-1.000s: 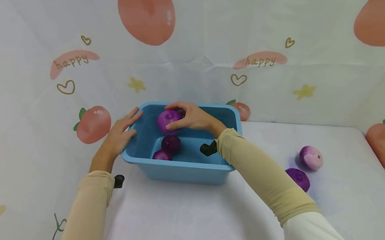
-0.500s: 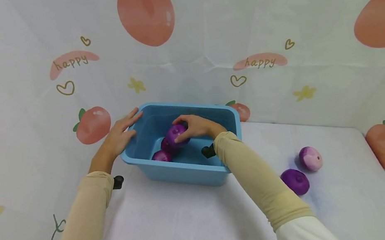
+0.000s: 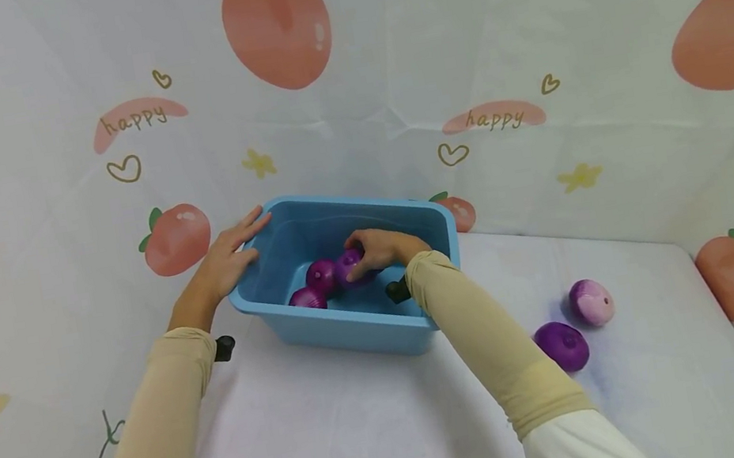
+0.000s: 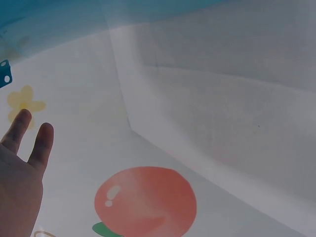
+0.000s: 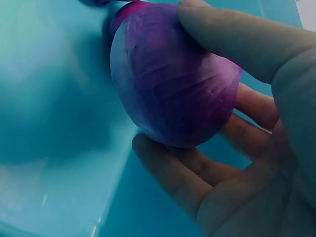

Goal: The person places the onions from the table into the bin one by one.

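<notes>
A light blue plastic tub (image 3: 348, 338) stands on the white-covered table in the head view. Inside it, my right hand (image 3: 381, 249) holds a purple onion (image 3: 348, 268) low near the bottom. The right wrist view shows the thumb over the onion (image 5: 173, 74) and fingers curled beneath it. Just left of it in the tub lie a reddish-purple onion (image 3: 321, 275) and another striped onion (image 3: 308, 298), partly hidden by the near wall. My left hand (image 3: 228, 259) rests at the tub's left rim, fingers extended; two straight fingers (image 4: 42, 148) show in the left wrist view.
To the right of the tub, a dark purple onion (image 3: 563, 347) and a paler pink-white onion (image 3: 592, 303) lie close together on the table, near my right sleeve (image 3: 493, 345). A fruit-printed white cloth (image 3: 373, 84) rises directly behind the tub.
My right hand has lowered the purple onion into the tub and shifted it a little right and nearer, beside the reddish-purple one. My left hand has stayed at the rim.
</notes>
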A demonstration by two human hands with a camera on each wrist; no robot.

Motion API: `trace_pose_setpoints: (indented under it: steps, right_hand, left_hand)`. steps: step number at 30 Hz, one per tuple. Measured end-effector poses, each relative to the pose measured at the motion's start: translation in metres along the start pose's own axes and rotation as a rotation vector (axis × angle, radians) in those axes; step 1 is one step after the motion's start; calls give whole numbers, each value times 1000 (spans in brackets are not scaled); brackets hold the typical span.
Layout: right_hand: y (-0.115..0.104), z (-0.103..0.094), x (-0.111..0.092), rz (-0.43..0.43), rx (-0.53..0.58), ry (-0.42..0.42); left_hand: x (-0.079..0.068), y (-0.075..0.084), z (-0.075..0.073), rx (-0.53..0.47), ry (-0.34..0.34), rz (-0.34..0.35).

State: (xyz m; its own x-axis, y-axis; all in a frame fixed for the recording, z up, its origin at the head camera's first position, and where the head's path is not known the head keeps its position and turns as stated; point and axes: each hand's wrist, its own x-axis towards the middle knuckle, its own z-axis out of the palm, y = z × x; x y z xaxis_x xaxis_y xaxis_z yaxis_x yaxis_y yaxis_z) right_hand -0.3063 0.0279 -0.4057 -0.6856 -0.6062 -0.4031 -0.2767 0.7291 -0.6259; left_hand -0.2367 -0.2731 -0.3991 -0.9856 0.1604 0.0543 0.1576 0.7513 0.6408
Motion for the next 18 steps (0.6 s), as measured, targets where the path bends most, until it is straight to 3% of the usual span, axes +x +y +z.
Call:
trace_pose_setpoints:
  steps: [8, 18]
  right_hand:
    - [0, 0, 0, 16, 9, -4]
    - [-1, -1, -2, 36, 3, -67]
  left_hand:
    - [0, 0, -1, -3, -3, -4]
    - [-1, 1, 0, -4, 0, -10]
